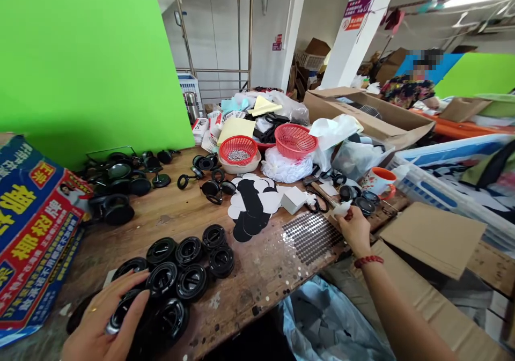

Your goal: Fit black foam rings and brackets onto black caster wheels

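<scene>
My left hand (105,318) lies at the bottom left, fingers curled around a round black plastic part (120,310) at the near end of a cluster of similar black rings (185,267) on the wooden table (257,275). My right hand (354,229) reaches to the table's right edge, fingers pinched on a small white piece (341,209). A red bead bracelet (368,260) is on that wrist. Just left of this hand lies a sheet of small dots (311,235). A pile of black and white discs (253,205) sits at mid-table.
Two red baskets (295,140) and plastic bags stand at the back. More black parts (116,184) lie at the left by a green wall. A printed bag (32,227) is at far left, an orange-rimmed mug (376,181), scissors (317,200) and cardboard boxes (362,111) at right. Another person sits far right.
</scene>
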A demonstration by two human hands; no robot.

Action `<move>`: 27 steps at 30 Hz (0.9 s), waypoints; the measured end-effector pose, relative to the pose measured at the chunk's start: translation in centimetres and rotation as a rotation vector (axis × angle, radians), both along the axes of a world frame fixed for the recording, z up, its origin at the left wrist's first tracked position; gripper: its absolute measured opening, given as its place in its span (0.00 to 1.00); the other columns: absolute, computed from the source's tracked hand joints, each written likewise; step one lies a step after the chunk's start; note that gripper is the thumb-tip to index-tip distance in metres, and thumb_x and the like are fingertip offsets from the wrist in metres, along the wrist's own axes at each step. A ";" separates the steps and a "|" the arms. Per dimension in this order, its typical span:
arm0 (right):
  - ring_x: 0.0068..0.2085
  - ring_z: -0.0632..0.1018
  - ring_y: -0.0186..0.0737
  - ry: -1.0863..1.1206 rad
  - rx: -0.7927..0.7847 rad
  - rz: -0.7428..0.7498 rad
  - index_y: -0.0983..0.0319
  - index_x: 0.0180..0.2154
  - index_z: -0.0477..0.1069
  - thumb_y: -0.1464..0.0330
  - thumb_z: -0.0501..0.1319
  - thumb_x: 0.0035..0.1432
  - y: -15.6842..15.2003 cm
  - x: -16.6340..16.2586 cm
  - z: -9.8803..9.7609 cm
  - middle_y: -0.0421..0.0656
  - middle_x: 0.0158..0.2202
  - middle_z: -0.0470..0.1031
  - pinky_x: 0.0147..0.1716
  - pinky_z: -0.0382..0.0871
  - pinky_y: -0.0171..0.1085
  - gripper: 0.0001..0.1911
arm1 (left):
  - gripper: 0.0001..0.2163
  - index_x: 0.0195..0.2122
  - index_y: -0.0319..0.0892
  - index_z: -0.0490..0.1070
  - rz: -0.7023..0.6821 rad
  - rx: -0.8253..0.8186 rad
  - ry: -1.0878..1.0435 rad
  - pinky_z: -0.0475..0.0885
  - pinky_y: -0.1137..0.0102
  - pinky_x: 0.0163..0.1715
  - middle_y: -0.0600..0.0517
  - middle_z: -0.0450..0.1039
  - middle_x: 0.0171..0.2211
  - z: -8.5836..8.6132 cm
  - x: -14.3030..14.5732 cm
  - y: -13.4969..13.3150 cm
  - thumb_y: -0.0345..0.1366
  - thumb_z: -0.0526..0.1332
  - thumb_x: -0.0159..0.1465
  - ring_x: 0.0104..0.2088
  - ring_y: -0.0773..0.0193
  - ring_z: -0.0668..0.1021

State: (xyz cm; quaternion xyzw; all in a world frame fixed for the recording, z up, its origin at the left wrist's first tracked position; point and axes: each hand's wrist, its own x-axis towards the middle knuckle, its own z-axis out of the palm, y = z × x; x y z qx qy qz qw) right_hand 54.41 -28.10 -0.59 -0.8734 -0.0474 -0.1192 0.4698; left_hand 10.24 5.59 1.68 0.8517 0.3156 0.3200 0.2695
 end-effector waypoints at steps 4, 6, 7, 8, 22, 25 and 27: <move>0.33 0.71 0.52 -0.054 -0.116 0.005 0.59 0.33 0.64 0.61 0.63 0.39 -0.3 -0.1 -0.3 0.48 0.30 0.71 0.39 0.66 0.51 0.17 | 0.15 0.46 0.58 0.74 0.007 0.080 0.008 0.69 0.44 0.59 0.52 0.79 0.48 0.7 1.4 -1.0 0.55 0.59 0.62 0.55 0.43 0.76; 0.41 0.72 0.59 -0.152 -0.164 -0.030 0.62 0.40 0.66 0.60 0.63 0.43 -0.2 -0.9 -0.3 0.56 0.38 0.72 0.44 0.66 0.55 0.22 | 0.16 0.46 0.56 0.75 -0.015 0.120 0.023 0.71 0.48 0.58 0.50 0.79 0.48 0.9 1.6 -1.3 0.54 0.58 0.63 0.55 0.45 0.76; 0.45 0.71 0.61 -0.248 -0.195 -0.055 0.64 0.42 0.66 0.59 0.63 0.46 0.1 -1.4 -0.2 0.59 0.42 0.72 0.47 0.64 0.56 0.23 | 0.16 0.46 0.56 0.75 -0.026 0.141 0.029 0.71 0.49 0.57 0.50 0.80 0.47 0.9 1.7 -1.3 0.54 0.58 0.63 0.54 0.45 0.77; 0.48 0.70 0.62 -0.364 -0.224 -0.061 0.65 0.44 0.66 0.58 0.63 0.50 0.6 -2.0 -0.1 0.60 0.43 0.71 0.49 0.63 0.58 0.23 | 0.15 0.47 0.55 0.75 -0.038 0.163 0.035 0.72 0.50 0.56 0.50 0.80 0.47 0.9 1.7 -1.4 0.53 0.58 0.64 0.54 0.46 0.77; 0.54 0.74 0.56 -0.706 -0.402 0.476 0.62 0.47 0.75 0.66 0.52 0.68 10.1 -4.6 -0.3 0.54 0.49 0.78 0.55 0.66 0.57 0.15 | 0.11 0.47 0.49 0.74 -0.138 0.316 0.041 0.75 0.57 0.49 0.50 0.79 0.46 0.9 2.3 -3.0 0.44 0.58 0.69 0.52 0.53 0.78; 0.46 0.78 0.52 -0.620 -0.282 0.562 0.63 0.44 0.76 0.65 0.51 0.68 8.9 -6.7 1.0 0.53 0.43 0.81 0.49 0.71 0.51 0.16 | 0.11 0.47 0.49 0.74 -0.153 0.324 0.043 0.75 0.57 0.49 0.50 0.80 0.46 0.9 2.1 -2.9 0.44 0.57 0.69 0.51 0.53 0.79; 0.38 0.79 0.47 -0.504 -0.246 0.649 0.63 0.42 0.76 0.64 0.51 0.68 7.6 -7.9 2.3 0.50 0.37 0.81 0.41 0.73 0.44 0.16 | 0.10 0.47 0.49 0.74 -0.166 0.333 0.050 0.75 0.57 0.49 0.50 0.80 0.46 1.1 2.1 -2.9 0.44 0.57 0.69 0.51 0.53 0.79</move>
